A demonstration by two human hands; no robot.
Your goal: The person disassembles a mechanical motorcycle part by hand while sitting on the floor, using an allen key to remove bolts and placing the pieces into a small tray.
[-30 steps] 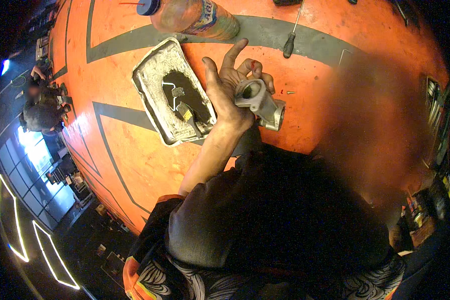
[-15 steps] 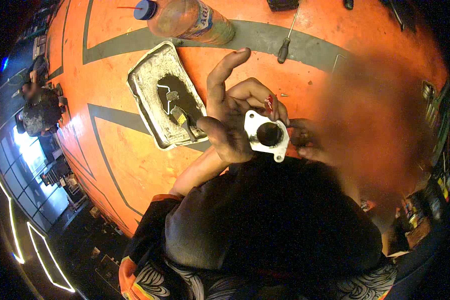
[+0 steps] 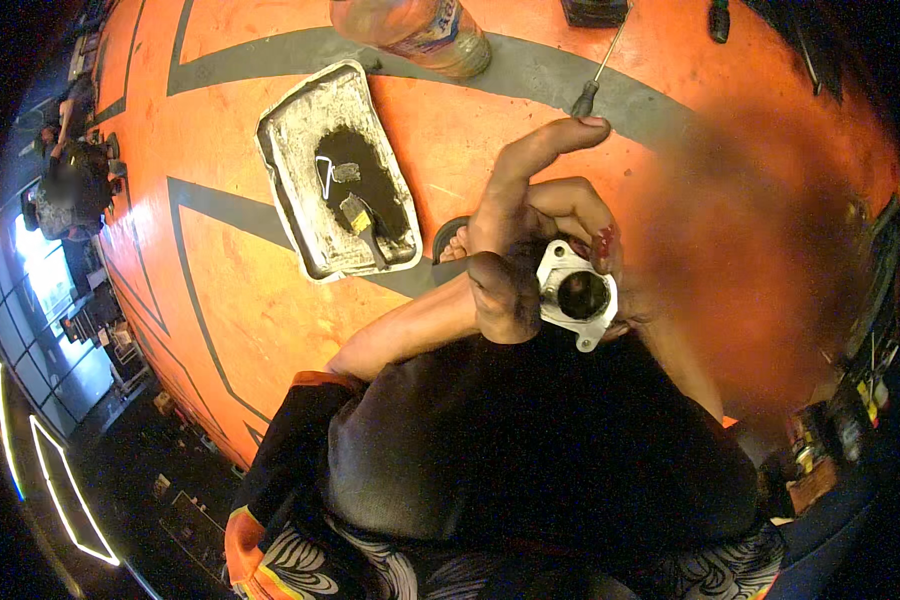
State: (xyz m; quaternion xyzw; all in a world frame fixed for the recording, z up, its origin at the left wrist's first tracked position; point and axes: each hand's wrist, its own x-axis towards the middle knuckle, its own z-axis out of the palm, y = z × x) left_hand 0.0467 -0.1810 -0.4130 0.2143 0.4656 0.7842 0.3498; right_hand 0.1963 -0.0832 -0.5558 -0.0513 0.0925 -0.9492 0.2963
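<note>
In front of my torso, my left hand (image 3: 515, 235) grips a pale metal flange fitting (image 3: 580, 295) with a wide round bore and a bolt hole in each ear. The bore faces up toward me. My index finger sticks out, and the other fingers curl against the fitting's far edge. Dark grime covers the hand, with a red patch on one finger. At the fitting's right side is my right hand (image 3: 627, 308), its fingers mostly hidden by the fitting and a brownish blur. A whitish tray (image 3: 280, 190) holding dark liquid, a brush (image 3: 360, 222) and a bent-wire tool (image 3: 326, 176) lies left of my hands.
Beyond the tray, a plastic bottle (image 3: 435, 35) lies on the orange, grey-striped floor. A screwdriver (image 3: 585, 100) is past my fingertip. Part of a sandaled foot (image 3: 454, 243) shows beside my left wrist. Another person (image 3: 75, 190) is far left; assorted items (image 3: 810, 460) stand at right.
Both hands and the fitting have shifted right and slightly down in the picture. The fitting's bore looks lighter inside. The bottle and screwdriver sit higher in view.
</note>
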